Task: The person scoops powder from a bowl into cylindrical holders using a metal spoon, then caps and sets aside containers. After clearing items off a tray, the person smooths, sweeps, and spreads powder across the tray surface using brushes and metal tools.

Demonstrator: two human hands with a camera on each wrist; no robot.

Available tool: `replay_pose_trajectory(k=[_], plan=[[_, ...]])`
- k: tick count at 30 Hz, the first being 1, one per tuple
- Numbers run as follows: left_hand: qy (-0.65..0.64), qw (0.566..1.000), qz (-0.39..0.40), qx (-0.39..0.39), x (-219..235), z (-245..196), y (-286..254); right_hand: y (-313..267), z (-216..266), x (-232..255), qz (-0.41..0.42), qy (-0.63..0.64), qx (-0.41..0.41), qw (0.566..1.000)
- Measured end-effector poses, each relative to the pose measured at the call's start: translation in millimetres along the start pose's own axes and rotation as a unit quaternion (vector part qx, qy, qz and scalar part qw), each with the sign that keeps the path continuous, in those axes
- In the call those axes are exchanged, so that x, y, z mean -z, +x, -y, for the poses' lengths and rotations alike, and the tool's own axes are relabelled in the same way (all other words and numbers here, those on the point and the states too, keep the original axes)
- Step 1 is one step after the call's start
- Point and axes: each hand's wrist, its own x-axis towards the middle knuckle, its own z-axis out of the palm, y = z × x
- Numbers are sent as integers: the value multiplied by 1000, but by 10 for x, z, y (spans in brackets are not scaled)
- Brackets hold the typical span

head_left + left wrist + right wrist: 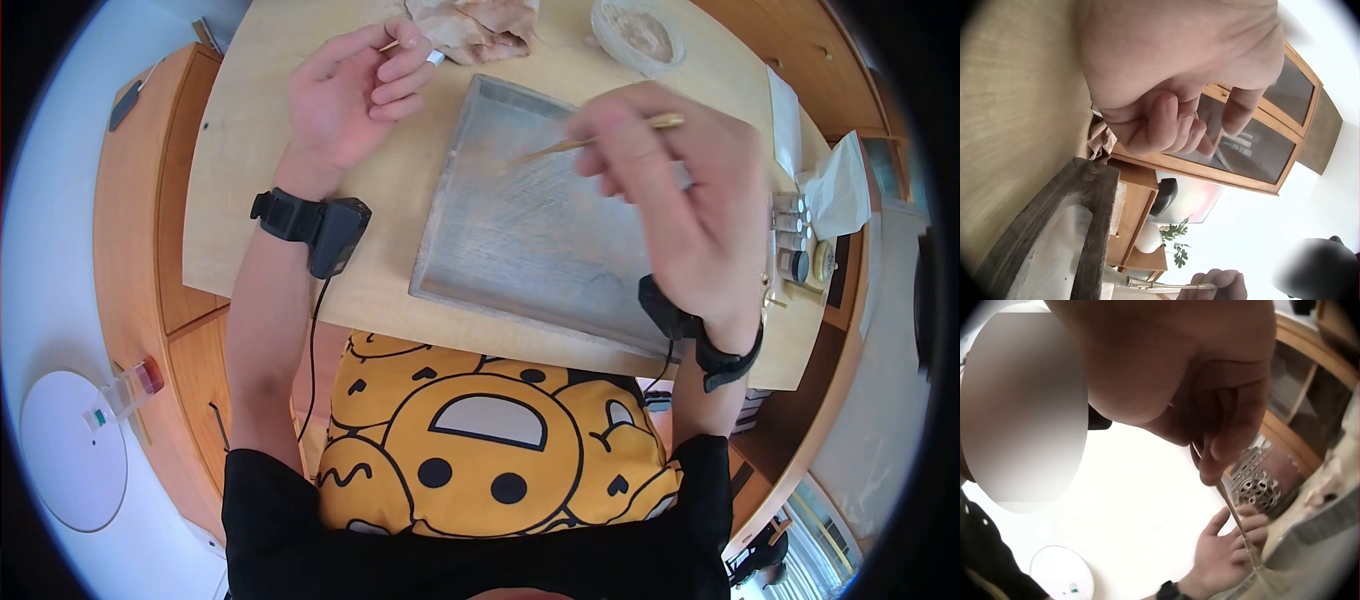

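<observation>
Raised above the tray (545, 215), the right hand (690, 170) pinches a thin brush (560, 148). The brush slants down to the left, its tip over the tray's upper part; whether it touches is unclear. In the right wrist view the brush (1235, 515) points away from the fingers. Left of the tray, the left hand (350, 100) is palm up with curled fingers, a thin stick with a white end (436, 57) between them. The left wrist view shows the curled left hand (1179, 75) and, lower down, the brush's metal collar (1141, 283).
Crumpled brownish cloth (480, 30) lies beyond the tray, with a glass bowl of pale powder (640, 38) to its right. Small jars (792, 225) and white tissue (840, 190) stand at the table's right side. A yellow patterned cushion (490, 440) is in front of the person.
</observation>
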Motion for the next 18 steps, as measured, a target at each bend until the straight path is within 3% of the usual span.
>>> replay_pose_trajectory(k=[2,4,6,10,12,14,16,18], plan=[[7,1000,-7,-4,-19,-10,-16,-28,103,77,-89,66,-40,993],[9,1000,-7,-6,8,-9,-26,-35,165,68,-85,80,-31,993],[12,1000,-3,-5,13,-6,-15,-43,184,-2,-37,146,42,988],[12,1000,-2,2,-27,7,4,12,80,-21,-2,2,88,996],[14,1000,0,-2,-28,3,0,-16,135,85,-61,-22,-101,993],[11,1000,-2,-2,-35,0,-1,-34,77,85,-94,33,-63,993],[15,1000,-6,1,-22,6,7,-7,99,52,-32,65,31,997],[24,1000,-8,4,-23,10,20,35,64,-2,-16,47,47,998]])
